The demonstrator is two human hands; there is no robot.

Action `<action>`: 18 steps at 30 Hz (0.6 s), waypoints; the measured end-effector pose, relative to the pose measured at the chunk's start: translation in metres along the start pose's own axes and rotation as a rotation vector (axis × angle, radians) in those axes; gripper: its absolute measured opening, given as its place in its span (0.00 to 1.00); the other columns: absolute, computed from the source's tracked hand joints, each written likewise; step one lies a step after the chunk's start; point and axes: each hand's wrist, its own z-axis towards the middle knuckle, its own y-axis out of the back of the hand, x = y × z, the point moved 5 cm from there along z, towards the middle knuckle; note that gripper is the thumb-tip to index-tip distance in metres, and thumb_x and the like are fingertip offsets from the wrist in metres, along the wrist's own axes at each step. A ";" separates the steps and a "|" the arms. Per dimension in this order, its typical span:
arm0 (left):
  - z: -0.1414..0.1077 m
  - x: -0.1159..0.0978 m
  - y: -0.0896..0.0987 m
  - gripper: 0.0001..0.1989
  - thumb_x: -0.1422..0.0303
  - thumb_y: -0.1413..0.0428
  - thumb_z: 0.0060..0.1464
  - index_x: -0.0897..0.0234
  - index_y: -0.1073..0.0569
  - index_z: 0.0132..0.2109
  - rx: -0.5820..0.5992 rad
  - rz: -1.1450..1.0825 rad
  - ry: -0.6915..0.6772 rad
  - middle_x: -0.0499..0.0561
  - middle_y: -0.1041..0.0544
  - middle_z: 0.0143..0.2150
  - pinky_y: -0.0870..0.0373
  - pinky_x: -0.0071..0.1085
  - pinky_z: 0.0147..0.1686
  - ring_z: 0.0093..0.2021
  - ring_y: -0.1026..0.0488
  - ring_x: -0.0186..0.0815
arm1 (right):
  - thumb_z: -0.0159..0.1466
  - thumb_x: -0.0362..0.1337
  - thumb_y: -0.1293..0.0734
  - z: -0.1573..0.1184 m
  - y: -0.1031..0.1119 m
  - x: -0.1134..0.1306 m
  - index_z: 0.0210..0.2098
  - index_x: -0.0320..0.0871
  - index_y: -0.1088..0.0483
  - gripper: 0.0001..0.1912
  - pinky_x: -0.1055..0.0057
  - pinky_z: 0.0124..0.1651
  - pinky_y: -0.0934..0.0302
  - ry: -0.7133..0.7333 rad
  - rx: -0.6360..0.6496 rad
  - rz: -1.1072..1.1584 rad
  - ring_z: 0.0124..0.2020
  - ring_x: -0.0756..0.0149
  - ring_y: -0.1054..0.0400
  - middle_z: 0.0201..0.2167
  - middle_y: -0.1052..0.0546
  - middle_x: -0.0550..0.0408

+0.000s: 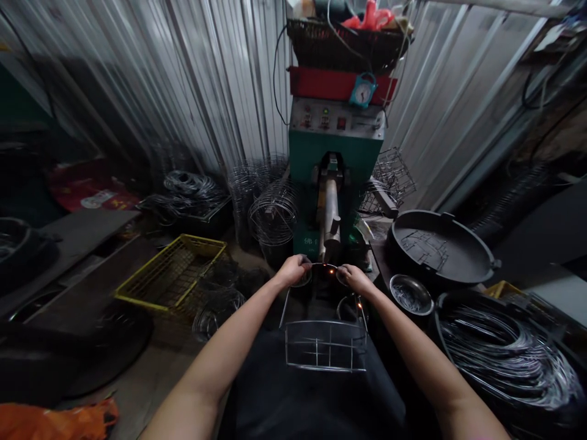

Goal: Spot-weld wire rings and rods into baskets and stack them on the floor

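Both arms reach forward to the tip of a green machine (305,146). My left hand (296,270) is closed on the left end of a thin curved wire (317,264). The fingers of my right hand (351,276) pinch the wire's right end. The wire's middle lies at the lower end of the machine's metal arm (331,214), where small orange sparks glow. A wire rack (325,346) stands nearer, above my lap, between the forearms; whether it joins the held wire I cannot tell.
Left of the machine are wire hoops (274,214) and a yellow basket (172,269). At right are a black pan (443,247), a bowl of small metal pieces (411,295) and a large tub of curved wires (509,348). A basket (348,46) tops the machine.
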 end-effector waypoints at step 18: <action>-0.001 -0.005 0.002 0.06 0.70 0.50 0.46 0.68 0.30 0.28 0.011 -0.019 -0.013 0.43 0.36 0.16 0.45 0.24 0.19 0.17 0.40 0.27 | 0.52 0.53 0.41 -0.029 -0.011 -0.025 0.25 0.42 0.40 0.19 0.77 0.18 0.53 -0.231 -0.033 0.593 0.15 0.76 0.49 0.14 0.43 0.64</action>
